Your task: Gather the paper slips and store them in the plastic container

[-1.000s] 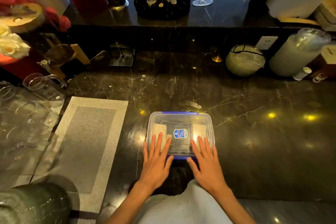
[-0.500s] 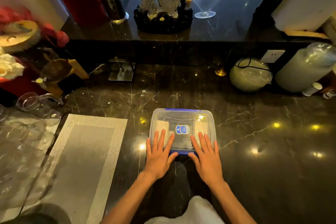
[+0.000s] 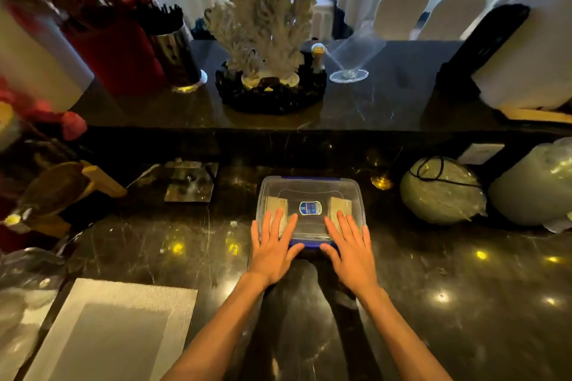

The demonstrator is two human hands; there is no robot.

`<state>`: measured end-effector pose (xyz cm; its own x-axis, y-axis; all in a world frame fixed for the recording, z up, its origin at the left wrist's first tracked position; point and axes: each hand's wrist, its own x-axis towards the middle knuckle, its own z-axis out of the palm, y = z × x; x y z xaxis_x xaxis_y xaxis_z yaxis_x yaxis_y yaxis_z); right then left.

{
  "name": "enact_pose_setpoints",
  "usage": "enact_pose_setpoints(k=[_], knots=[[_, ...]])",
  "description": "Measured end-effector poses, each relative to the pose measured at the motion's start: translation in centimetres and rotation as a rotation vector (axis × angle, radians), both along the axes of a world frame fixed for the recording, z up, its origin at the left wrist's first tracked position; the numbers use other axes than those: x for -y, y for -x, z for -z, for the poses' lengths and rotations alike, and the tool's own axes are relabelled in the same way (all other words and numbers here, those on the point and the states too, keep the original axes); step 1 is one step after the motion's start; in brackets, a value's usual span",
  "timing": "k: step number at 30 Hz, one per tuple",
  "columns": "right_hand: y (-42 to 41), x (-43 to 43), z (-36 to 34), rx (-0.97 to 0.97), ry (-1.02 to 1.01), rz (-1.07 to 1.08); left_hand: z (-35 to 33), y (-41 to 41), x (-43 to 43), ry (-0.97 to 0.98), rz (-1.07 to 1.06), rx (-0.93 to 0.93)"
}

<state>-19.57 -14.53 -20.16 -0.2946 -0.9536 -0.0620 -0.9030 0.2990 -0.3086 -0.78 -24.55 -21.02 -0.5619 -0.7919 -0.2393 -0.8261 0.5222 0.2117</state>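
Note:
A clear plastic container (image 3: 311, 189) with a blue-edged lid and a blue label stands on the dark marble counter. Through the lid I see paper slips (image 3: 276, 203) at its left end and more paper slips (image 3: 340, 204) at its right end. My left hand (image 3: 272, 244) lies flat on the near left part of the lid, fingers spread. My right hand (image 3: 351, 249) lies flat on the near right part, fingers spread too. Neither hand grips anything.
A grey placemat (image 3: 108, 328) lies at the near left. A round wrapped object (image 3: 442, 192) and a wrapped cylinder (image 3: 532, 185) stand to the right by the back wall. A metal stand (image 3: 190, 181) sits to the left. The raised ledge holds a coral ornament (image 3: 269, 40) and a glass (image 3: 353, 59).
The container has slid away from me toward the back wall with both hands flat on its lid. My arms have stretched out and the view has tilted up.

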Motion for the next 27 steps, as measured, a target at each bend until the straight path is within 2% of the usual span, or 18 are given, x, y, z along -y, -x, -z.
enact_pose_setpoints(k=[8, 16, 23, 27], knots=[[3.7, 7.5, 0.9, -0.045, 0.014, -0.006, 0.6, 3.8, 7.2, 0.062, -0.028, -0.002], [3.6, 7.6, 1.0, -0.091, 0.028, -0.002, 0.5, 4.0, 7.1, 0.063, -0.038, 0.003], [3.6, 8.2, -3.2, -0.001, -0.168, -0.018, -3.8, 3.8, 6.9, -0.094, -0.038, 0.073], [3.3, 6.9, -7.6, -0.046, -0.061, -0.051, -7.9, 2.3, 5.5, -0.038, -0.058, 0.066]])
